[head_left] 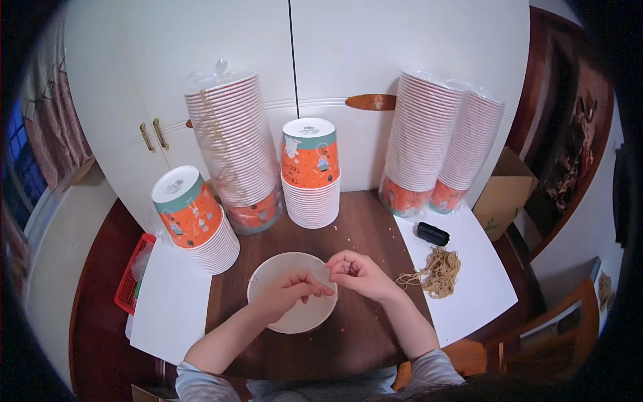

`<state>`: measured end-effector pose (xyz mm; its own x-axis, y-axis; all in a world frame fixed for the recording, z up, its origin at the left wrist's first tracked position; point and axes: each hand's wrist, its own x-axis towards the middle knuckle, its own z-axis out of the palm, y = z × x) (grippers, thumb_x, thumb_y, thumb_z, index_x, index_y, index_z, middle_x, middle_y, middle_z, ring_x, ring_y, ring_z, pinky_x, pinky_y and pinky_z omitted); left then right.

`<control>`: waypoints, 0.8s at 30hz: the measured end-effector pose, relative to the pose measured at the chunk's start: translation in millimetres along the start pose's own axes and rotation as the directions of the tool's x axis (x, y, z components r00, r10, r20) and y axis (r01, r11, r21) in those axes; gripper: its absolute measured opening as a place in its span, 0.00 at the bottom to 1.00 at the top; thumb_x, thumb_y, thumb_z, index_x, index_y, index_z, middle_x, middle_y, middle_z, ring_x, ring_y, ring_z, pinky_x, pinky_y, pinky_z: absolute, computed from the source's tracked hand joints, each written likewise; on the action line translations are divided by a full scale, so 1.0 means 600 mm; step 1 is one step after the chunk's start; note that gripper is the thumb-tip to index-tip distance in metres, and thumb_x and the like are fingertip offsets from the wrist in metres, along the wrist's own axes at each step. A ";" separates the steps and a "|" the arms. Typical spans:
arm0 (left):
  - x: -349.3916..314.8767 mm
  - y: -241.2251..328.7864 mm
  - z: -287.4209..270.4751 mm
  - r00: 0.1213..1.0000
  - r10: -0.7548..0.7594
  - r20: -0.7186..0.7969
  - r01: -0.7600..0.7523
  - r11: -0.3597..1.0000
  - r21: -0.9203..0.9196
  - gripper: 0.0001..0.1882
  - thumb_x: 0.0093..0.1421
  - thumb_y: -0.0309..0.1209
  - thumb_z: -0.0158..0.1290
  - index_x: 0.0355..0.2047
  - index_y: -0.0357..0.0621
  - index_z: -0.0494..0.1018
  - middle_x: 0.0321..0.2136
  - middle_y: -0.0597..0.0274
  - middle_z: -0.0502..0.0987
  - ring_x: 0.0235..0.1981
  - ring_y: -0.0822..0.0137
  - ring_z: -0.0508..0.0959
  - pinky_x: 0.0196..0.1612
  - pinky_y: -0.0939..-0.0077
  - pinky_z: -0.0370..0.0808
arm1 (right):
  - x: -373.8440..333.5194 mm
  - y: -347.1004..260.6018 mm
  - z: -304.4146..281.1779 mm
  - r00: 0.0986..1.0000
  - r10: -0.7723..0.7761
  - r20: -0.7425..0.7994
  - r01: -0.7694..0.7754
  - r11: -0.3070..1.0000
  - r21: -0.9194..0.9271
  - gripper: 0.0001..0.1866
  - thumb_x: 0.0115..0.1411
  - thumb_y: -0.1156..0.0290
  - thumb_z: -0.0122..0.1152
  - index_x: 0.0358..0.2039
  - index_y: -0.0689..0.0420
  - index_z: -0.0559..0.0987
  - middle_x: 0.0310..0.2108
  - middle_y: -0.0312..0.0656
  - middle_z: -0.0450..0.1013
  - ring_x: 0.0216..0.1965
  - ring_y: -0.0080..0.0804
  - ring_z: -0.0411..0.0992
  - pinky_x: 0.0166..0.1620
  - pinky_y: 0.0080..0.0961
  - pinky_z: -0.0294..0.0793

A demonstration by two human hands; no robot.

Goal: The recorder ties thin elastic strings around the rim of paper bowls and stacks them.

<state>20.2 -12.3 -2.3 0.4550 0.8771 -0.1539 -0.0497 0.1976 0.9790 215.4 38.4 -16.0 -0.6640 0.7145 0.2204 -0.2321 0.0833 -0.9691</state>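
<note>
Dark brown counter [375,224], white sheet [479,285] at right. Open bucket [303,321] sits mid-counter, near the person. Left hand [299,291] over it, right hand [356,273] at its right rim. Fingers of both curled; can't tell if gripping anything. Tan string [443,271] bunched on the sheet.

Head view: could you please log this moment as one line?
left hand: over white tub, grip unclear | right hand: by tub's rim, grip unclear | twine: mostly on white sheet
</note>
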 end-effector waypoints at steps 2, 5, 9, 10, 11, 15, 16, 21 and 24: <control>0.002 0.006 0.009 0.992 -0.037 -0.123 0.048 0.995 0.091 0.02 0.51 0.24 0.46 0.26 0.40 0.68 0.30 0.62 0.74 0.31 0.75 0.71 0.34 0.83 0.65 | 0.000 0.005 -0.005 1.000 0.005 0.027 -0.005 1.000 0.001 0.11 0.52 0.80 0.52 0.38 0.59 0.69 0.26 0.31 0.69 0.30 0.13 0.66 0.34 0.12 0.64; 0.002 0.003 0.012 0.989 0.056 -0.136 -0.068 0.994 -0.088 0.03 0.53 0.25 0.46 0.27 0.39 0.69 0.27 0.63 0.73 0.30 0.75 0.71 0.36 0.81 0.66 | -0.001 0.011 -0.007 0.997 0.022 0.072 -0.024 0.999 0.022 0.13 0.51 0.81 0.52 0.39 0.59 0.68 0.26 0.31 0.68 0.30 0.13 0.66 0.35 0.12 0.64; -0.002 0.001 0.013 0.990 0.107 -0.095 -0.128 0.962 -0.242 0.04 0.54 0.25 0.46 0.29 0.38 0.70 0.27 0.63 0.73 0.31 0.76 0.71 0.38 0.81 0.67 | 0.000 0.012 -0.004 0.995 0.036 0.092 -0.044 0.995 0.093 0.14 0.51 0.83 0.51 0.39 0.58 0.67 0.26 0.32 0.68 0.30 0.14 0.66 0.35 0.12 0.64; -0.004 -0.002 0.011 0.991 0.117 -0.071 -0.125 0.985 -0.117 0.05 0.54 0.25 0.47 0.30 0.37 0.70 0.27 0.64 0.73 0.31 0.76 0.71 0.38 0.81 0.68 | 0.001 0.010 -0.003 0.995 0.035 0.091 -0.043 0.994 0.097 0.14 0.51 0.83 0.51 0.39 0.58 0.67 0.26 0.32 0.68 0.30 0.14 0.66 0.35 0.12 0.64; -0.003 -0.005 0.011 0.991 0.126 -0.042 -0.125 0.992 0.009 0.06 0.54 0.25 0.48 0.31 0.37 0.70 0.28 0.64 0.73 0.31 0.76 0.72 0.38 0.82 0.68 | 0.002 0.008 -0.003 0.997 0.036 0.069 -0.044 0.992 0.119 0.13 0.51 0.83 0.51 0.38 0.58 0.67 0.27 0.32 0.68 0.31 0.15 0.66 0.35 0.13 0.64; -0.004 -0.006 0.020 0.997 0.051 -0.064 -0.047 0.996 0.072 0.07 0.52 0.24 0.50 0.33 0.35 0.71 0.30 0.62 0.74 0.31 0.73 0.73 0.38 0.79 0.69 | 0.004 0.006 0.004 0.997 0.078 -0.005 -0.076 0.981 0.181 0.12 0.51 0.82 0.51 0.37 0.59 0.68 0.28 0.32 0.69 0.31 0.16 0.67 0.37 0.13 0.64; -0.003 -0.011 0.016 0.995 0.056 -0.085 -0.047 0.994 0.103 0.08 0.52 0.24 0.51 0.34 0.36 0.72 0.30 0.62 0.74 0.31 0.74 0.73 0.38 0.80 0.69 | 0.006 0.007 0.008 0.997 0.081 -0.004 -0.079 0.980 0.180 0.12 0.51 0.82 0.51 0.37 0.59 0.68 0.28 0.32 0.69 0.31 0.16 0.67 0.37 0.13 0.64; 0.004 0.003 0.034 0.985 0.063 -0.158 -0.040 0.988 0.149 0.09 0.51 0.25 0.52 0.34 0.36 0.72 0.30 0.64 0.74 0.31 0.76 0.72 0.36 0.82 0.69 | -0.006 0.001 0.007 1.000 0.011 0.002 -0.011 0.996 0.087 0.11 0.52 0.79 0.53 0.37 0.59 0.68 0.28 0.32 0.69 0.32 0.16 0.67 0.35 0.13 0.66; 0.005 0.004 0.033 0.988 -0.010 -0.155 0.035 0.987 0.159 0.10 0.54 0.26 0.50 0.37 0.37 0.69 0.31 0.64 0.73 0.33 0.76 0.72 0.38 0.84 0.69 | -0.005 -0.005 0.012 0.997 -0.067 0.025 0.067 0.997 -0.028 0.09 0.52 0.79 0.54 0.35 0.60 0.70 0.29 0.33 0.69 0.32 0.16 0.67 0.34 0.13 0.66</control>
<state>39.3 -17.9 2.3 0.3119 0.9324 -0.1827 0.1082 0.1562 0.9818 212.7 31.1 -13.1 -0.6646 0.6898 0.2871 -0.2560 0.1508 -0.9549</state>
